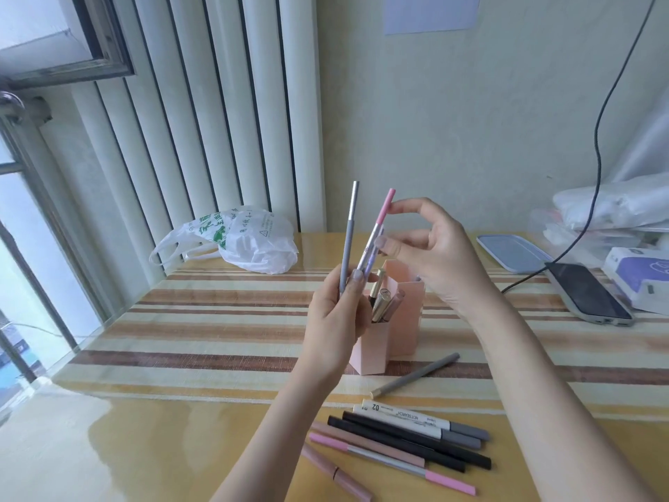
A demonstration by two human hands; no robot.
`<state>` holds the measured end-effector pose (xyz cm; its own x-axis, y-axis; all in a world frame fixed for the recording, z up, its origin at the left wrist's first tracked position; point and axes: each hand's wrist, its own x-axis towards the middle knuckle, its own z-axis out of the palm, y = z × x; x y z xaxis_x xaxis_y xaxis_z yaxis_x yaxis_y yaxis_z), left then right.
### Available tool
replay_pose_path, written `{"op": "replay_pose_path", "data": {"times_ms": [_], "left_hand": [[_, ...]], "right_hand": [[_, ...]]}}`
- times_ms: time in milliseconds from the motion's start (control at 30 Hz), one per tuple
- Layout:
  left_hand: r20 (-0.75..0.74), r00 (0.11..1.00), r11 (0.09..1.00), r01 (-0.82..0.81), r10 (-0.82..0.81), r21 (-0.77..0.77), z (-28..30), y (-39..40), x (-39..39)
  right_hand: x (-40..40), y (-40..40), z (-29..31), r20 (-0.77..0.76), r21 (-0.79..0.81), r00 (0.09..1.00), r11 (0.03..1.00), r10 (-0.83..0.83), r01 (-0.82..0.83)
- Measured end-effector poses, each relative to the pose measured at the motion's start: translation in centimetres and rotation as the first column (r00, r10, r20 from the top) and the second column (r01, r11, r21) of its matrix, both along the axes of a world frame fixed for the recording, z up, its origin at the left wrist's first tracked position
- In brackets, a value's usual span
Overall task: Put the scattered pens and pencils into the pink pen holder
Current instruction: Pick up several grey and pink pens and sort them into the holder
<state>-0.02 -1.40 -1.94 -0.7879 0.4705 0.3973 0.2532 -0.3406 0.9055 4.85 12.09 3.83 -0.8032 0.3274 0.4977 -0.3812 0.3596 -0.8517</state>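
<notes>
The pink pen holder (405, 320) stands mid-table with several pens inside. My left hand (336, 320) is raised in front of it, gripping a grey pencil (348, 237) and the lower end of a pink-capped pen (374, 237), both pointing up. My right hand (438, 255) pinches the same pink-capped pen near its top between thumb and forefinger. A grey pencil with a gold tip (416, 375) lies alone just in front of the holder. Nearer me lies a cluster of several pens (402, 440): white, black, brown and pink ones.
A white plastic bag (249, 240) sits at the back left by the radiator. On the right are a phone (590, 295) with a black cable, a blue-rimmed tray (514, 251) and a white box (640, 280). The table (181, 447) has a striped cloth under glass.
</notes>
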Motion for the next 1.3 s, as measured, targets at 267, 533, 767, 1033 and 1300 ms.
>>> {"op": "replay_pose_path", "data": {"times_ms": [267,533,767,1033,1300], "left_hand": [[0.029,0.992,0.992,-0.123,0.124,-0.041,0.0,-0.7,-0.4],[0.070,0.989,0.992,-0.124,0.127,-0.038,0.0,-0.5,-0.6],[0.030,0.989,0.989,-0.140,0.142,-0.040,-0.1,-0.6,-0.6],[-0.063,0.988,0.989,-0.146,0.144,-0.032,0.0,-0.5,-0.5],[-0.153,0.986,0.994,-0.079,0.067,-0.076,-0.2,-0.4,-0.7]], "right_hand": [[0.8,0.9,1.4,-0.315,-0.188,0.905,0.954,-0.284,0.234],[1.4,2.5,1.3,-0.565,-0.110,0.611,0.784,-0.555,0.610],[-0.4,2.6,-2.3,0.015,0.490,0.886,0.776,-0.464,0.397],[0.2,1.8,-0.7,-0.132,0.360,0.911,0.838,-0.390,0.410],[-0.2,-0.7,0.1,-0.121,0.086,0.976,0.978,-0.180,0.191]]}}
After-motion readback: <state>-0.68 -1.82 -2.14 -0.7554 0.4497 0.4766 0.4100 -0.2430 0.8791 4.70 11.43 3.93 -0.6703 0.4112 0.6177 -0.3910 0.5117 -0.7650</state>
